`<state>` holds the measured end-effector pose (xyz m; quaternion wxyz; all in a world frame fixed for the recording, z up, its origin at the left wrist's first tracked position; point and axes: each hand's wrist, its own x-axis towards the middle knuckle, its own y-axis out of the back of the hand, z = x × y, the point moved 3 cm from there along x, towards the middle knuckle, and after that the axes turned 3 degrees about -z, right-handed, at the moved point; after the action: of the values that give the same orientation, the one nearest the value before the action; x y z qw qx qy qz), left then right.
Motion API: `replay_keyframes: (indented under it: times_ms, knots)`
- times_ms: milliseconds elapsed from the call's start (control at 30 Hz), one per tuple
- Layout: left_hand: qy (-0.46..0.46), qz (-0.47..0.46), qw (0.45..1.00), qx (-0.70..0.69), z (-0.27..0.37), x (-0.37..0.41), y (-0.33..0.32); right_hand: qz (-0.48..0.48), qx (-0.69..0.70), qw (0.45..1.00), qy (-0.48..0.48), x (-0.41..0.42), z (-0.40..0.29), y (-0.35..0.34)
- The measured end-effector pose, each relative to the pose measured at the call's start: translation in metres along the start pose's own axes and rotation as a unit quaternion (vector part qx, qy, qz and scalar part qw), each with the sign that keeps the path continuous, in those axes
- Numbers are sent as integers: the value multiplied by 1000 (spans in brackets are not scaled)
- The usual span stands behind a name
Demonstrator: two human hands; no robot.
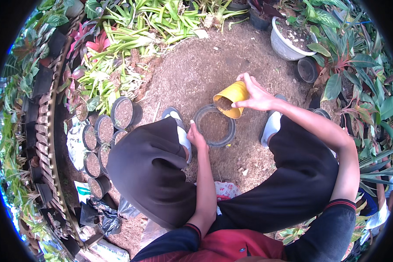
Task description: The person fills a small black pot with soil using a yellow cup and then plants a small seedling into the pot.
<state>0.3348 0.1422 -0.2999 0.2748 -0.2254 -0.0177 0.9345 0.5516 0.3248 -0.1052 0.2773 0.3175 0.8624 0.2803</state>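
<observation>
My right hand (256, 95) grips a yellow plastic pot (234, 96), tilted so that its mouth faces down and left. Brown soil shows inside it. Below that mouth, a round black plastic pot (233, 136) stands on the ground between my feet, with soil inside. The yellow pot overlaps the black one's upper right rim; whether they touch I cannot tell. At the black pot's lower left side is my left hand (196, 135), its thumb raised and the other fingers curled. What those fingers hold or touch is not clear.
Several soil-filled black pots (103, 129) stand at the left, beside uprooted green plants (131, 42). A white planter (290, 49) and a small black pot (308, 70) are at the upper right. Leafy plants (363, 62) line the right side. Black plastic bags (109, 217) lie lower left.
</observation>
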Motion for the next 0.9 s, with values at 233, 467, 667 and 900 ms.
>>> replay_keyframes:
  times_ms: [233,467,667,900]
  knots:
    - [13,-26,999,38,-10,6,6,-29,-164,976,137,-16,-43,-41]
    - [19,-38,999,15,-13,8,6,-15,-177,969,174,-17,-58,-52]
    - [9,-42,999,0,-4,-1,-1,-1,-207,961,182,-12,-53,-55]
    - [-1,-11,1000,-11,4,-3,-6,-32,-244,950,192,-12,-63,-61]
